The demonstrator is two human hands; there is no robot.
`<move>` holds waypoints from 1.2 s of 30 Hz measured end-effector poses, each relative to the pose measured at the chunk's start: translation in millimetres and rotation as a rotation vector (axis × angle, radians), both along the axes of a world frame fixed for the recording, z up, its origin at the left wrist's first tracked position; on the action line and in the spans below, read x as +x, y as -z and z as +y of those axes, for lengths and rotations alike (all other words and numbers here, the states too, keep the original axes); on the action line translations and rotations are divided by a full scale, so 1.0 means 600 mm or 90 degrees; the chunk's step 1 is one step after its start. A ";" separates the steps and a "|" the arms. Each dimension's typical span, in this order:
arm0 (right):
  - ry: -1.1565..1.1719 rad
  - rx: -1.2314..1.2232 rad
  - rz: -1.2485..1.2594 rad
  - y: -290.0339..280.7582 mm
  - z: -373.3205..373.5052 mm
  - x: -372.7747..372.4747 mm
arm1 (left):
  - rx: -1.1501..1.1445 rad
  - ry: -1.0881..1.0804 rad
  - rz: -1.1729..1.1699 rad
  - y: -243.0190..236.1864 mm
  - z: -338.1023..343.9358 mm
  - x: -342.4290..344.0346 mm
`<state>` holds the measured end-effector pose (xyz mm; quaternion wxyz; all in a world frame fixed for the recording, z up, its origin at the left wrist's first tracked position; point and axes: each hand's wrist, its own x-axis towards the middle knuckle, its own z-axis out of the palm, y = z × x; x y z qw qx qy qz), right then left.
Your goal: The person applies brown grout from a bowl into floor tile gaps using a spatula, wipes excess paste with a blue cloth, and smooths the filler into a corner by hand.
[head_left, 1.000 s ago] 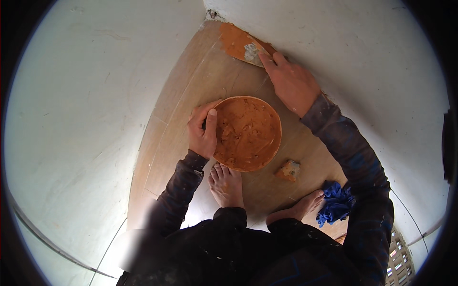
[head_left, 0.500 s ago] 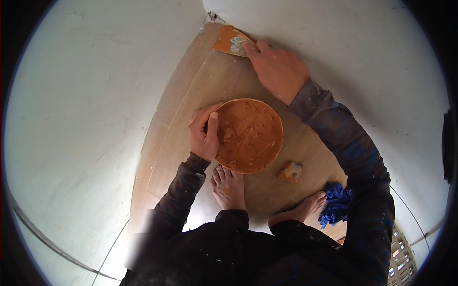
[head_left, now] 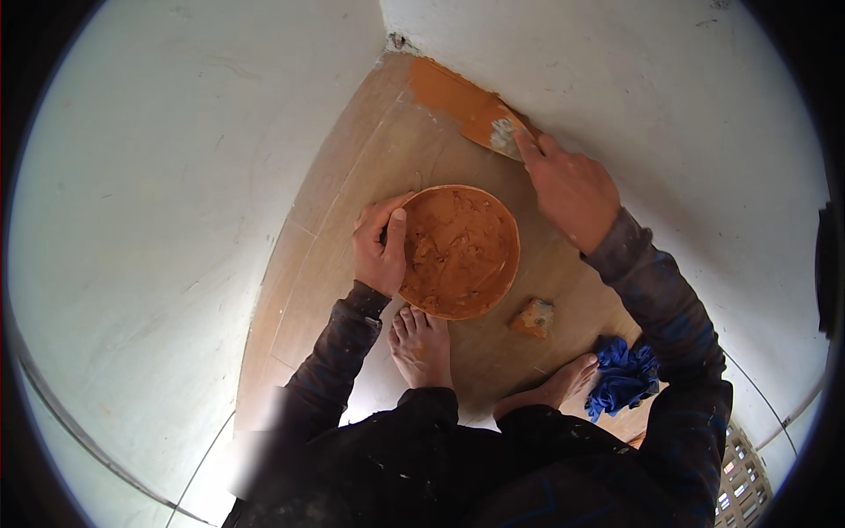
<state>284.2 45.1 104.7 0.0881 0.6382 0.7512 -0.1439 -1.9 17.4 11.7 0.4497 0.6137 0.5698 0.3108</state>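
Observation:
My left hand [head_left: 381, 246] grips the left rim of a round bowl [head_left: 516, 264], thumb over the edge. Thick orange-brown paste [head_left: 458, 251] fills much of it. At the base of the right wall, my right hand [head_left: 572, 189] is closed around a putty knife [head_left: 500, 132], whose wide blade is coated orange with a whitish patch. Its handle is hidden under my fingers. A smooth orange strip [head_left: 444, 92] of the same paste covers the floor along the wall, running from near the corner to the blade.
White walls [head_left: 176, 176] meet at a corner with a small damaged spot [head_left: 398, 40]. On the wood-look floor [head_left: 352, 189] lie a small orange-stained scrap [head_left: 533, 318] and a crumpled blue cloth [head_left: 623, 378]. My bare feet stand near the bowl. A perforated plastic basket [head_left: 744, 475] shows at lower right.
My right hand has drawn the putty knife away from the corner, rightward and nearer to me along the wall. An orange strip now shows behind the blade. The bowl stays nearly in place.

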 end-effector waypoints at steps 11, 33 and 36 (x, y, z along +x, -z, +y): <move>-0.045 0.144 0.128 0.080 0.072 -0.047 | 0.034 -0.003 -0.008 0.002 0.001 0.003; -0.054 0.112 0.136 0.003 0.076 -0.038 | 0.030 -0.006 -0.001 0.006 0.001 -0.001; -0.090 0.116 0.101 0.020 0.155 -0.086 | 0.034 -0.008 -0.011 0.005 0.001 -0.001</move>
